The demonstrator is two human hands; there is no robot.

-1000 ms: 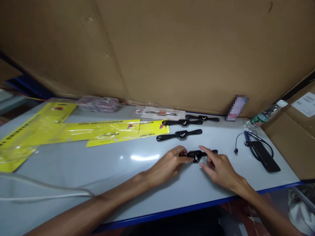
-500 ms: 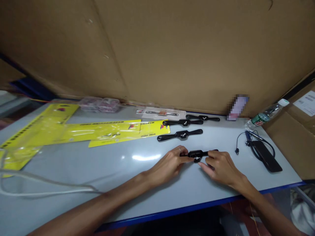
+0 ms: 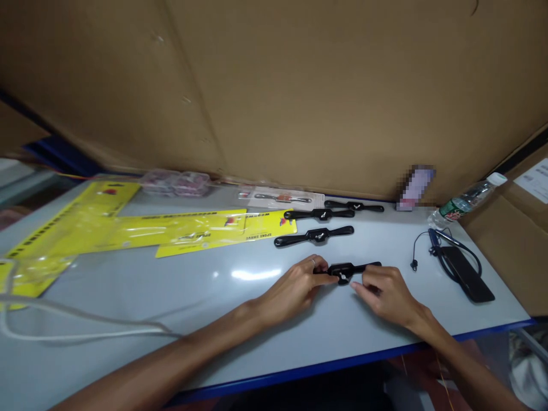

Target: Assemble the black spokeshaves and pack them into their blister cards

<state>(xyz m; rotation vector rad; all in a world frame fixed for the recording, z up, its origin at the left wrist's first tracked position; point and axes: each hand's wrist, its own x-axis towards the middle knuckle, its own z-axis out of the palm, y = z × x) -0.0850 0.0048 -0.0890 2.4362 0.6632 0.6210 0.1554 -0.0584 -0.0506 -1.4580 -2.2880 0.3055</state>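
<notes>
White table (image 3: pixel 180 308), left hand (image 3: pixel 295 288), right hand (image 3: pixel 387 294), both gripping black spokeshave (image 3: pixel 346 269)

Both bare forearms stretched forward and converging, left hand (image 3: pixel 295 288) palm down with fingers curled and a ring on one finger, right hand (image 3: pixel 387 294) palm down, fingers bent inward toward the left, thumb tucked.

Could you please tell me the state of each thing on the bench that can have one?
Left hand: gripping the near spokeshave's left handle.
Right hand: fingers at its thumbscrew.
Near spokeshave: flat on the table, held.
Three other spokeshaves: lying loose, untouched.
Packed spokeshave: sealed on its card.
Yellow cards: lying flat, overlapping.
Bottle: on its side, capped.
Phone: screen dark.
</notes>
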